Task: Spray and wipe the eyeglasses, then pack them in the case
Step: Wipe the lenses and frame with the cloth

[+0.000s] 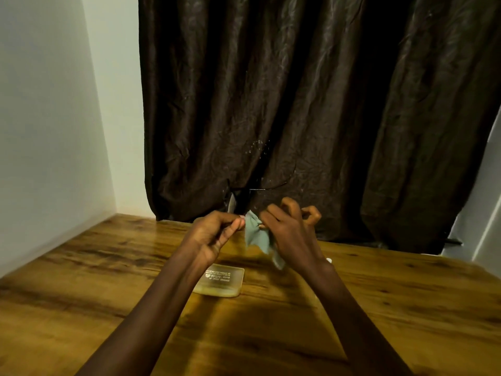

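Curtain [311, 104], dark brown, creased, hanging down behind the far edge of the counter [81, 294]; pale walls to either side.

Counter, wood-grain top, glossy, carrying one item in plain view.

Case [221, 280], flat, translucent yellowish, rounded corners, white print on its face. Lies near the middle of the counter, below the hands. Whether it is open or closed cannot be told.

Left hand [214, 234], raised above the counter, grip pinched closed on the eyeglasses [244, 194] at one end of the frame, thumb and fingers pressed together.

Right hand [290, 234], raised alongside, grip closed on the cloth [256, 234] with thumb and forefinger, the remaining fingers curled loose.

Cloth, pale green, soft, bunched at the pinch, loose corners hanging toward the counter. It meets the frame just beside the left fingertips.

Eyeglasses, thin dark frame, held in the air over the far half of the counter, in front of the curtain. One lens catches light above the left hand; a slim temple arm runs out to the right. The rest is lost against the dark fabric.

Handling note, as judgement: light, thin, easily bent at the hinges, lenses prone to smears and slippery when wet. Best held by the rim or bridge, not by the lens faces or a single temple tip. Wiping looks under way; packing not yet begun.

Spray bottle: not clearly in view.
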